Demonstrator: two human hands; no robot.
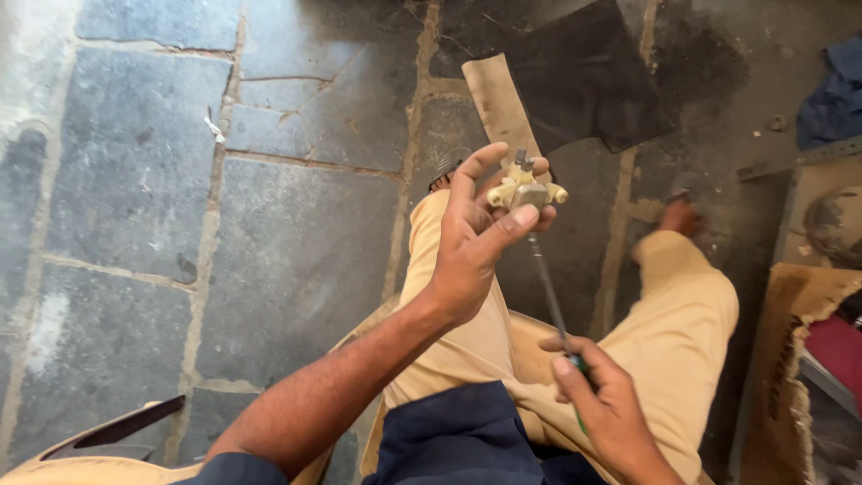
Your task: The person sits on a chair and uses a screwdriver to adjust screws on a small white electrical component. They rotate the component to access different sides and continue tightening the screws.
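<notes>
Person sat low w/ legs stretched over a stone-slab floor [135, 180], beige trousers [682, 314], bare feet out front. Left hand [471, 238] was raised at about chest height, fingers curled round a small cream plastic part [525, 190] w/ stubby round lugs on its sides & a grey metal bit poking out the top. Thumb pressed the near face, fingertips braced the far side, index finger stood free above; looked like a pinch grip meant to stop the part from turning, & held up high prob. so the underside could be seen & reached.

Right hand [606, 404] was down by the lap, closed round the green handle of a screwdriver [548, 287]. Its thin dark shaft ran up & slightly left, tip meeting the bottom of the cream part. Whether the tip sat in a screw head I couldn't tell, the thumb hid that spot. Tool came from below, in line w/ the part, so push & twist would go straight into the left palm.

Round about: a dark rubber-like mat [584, 81] w/ a tan strip [498, 99] lying on its left edge, just beyond the feet; blue cloth [835, 99] at far right; torn cardboard box [790, 377] beside the right leg w/ sth red inside; a tan curved object [99, 440] at bottom left, unclear what. All within arm's reach, as you'd expect for floor work.
</notes>
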